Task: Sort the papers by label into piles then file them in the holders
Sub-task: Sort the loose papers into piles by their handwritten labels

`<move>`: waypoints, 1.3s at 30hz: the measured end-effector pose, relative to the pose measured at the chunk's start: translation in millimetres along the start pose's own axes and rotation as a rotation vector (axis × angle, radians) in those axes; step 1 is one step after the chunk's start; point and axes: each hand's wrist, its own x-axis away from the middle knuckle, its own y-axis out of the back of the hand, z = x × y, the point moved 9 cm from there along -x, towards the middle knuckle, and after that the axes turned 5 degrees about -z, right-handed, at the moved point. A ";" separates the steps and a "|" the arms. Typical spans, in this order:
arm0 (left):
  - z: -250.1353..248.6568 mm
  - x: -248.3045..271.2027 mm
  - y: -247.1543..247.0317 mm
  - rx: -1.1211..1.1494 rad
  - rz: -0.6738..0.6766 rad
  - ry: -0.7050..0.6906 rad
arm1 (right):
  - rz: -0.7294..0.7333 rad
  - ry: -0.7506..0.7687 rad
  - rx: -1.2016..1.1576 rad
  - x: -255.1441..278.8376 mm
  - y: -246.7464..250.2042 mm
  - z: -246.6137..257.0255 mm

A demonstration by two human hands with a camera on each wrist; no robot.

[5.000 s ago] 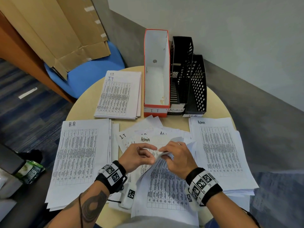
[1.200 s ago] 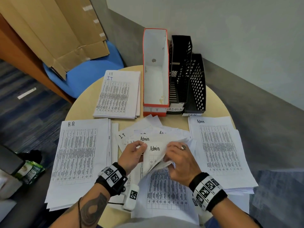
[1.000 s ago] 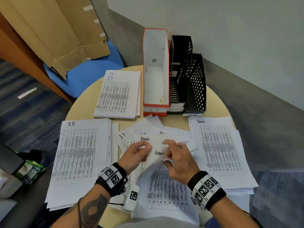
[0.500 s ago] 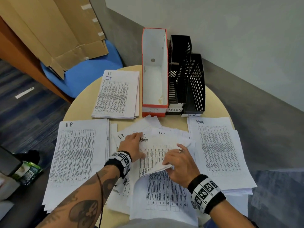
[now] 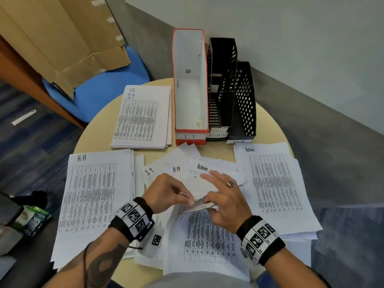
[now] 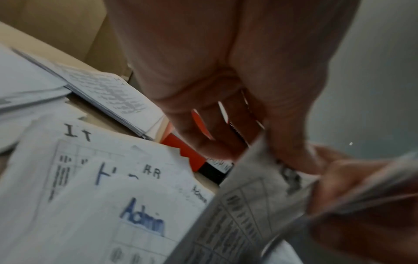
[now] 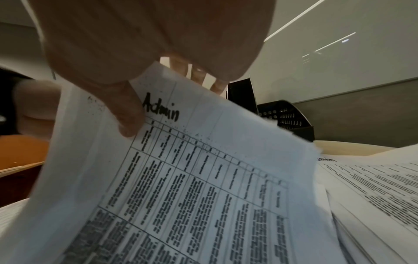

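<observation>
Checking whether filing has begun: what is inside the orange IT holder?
The orange IT holder shows only bare white inner walls and floor, with no papers in it. The IT pile lies beside it on the table. Its front lip hides the lowest front corner.

Admin sheet [image 7: 203, 160] bent upward over unsorted heap [image 5: 166, 169]; holders [image 5: 191, 84] upright.

The head view is evenly and softly lit from above, with faint shadows under the papers [image 5: 93, 196] on the surface [image 5: 268, 125]; straight lines bend toward its edges. The left wrist view is dim and smeared by blur, the left hand [image 6: 226, 85] dark against the light. The right wrist view is sharper on the printed sheet [image 7: 203, 178], with bright streaks on the wall [image 7: 328, 44].
</observation>
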 end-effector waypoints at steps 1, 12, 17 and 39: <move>-1.5 3.6 -3.1 0.041 0.030 -0.005 | 0.002 0.017 -0.004 -0.1 -0.1 1.7; 72.7 -77.1 -11.8 -0.805 0.022 0.212 | 0.069 -0.123 -0.021 12.7 8.8 -2.1; 83.6 -75.9 -3.3 -1.000 -0.015 0.325 | 0.077 -0.033 0.041 21.3 13.3 -4.2; 102.6 -8.0 21.7 -0.745 -0.190 0.283 | 0.229 -0.011 0.073 10.6 -29.3 6.5</move>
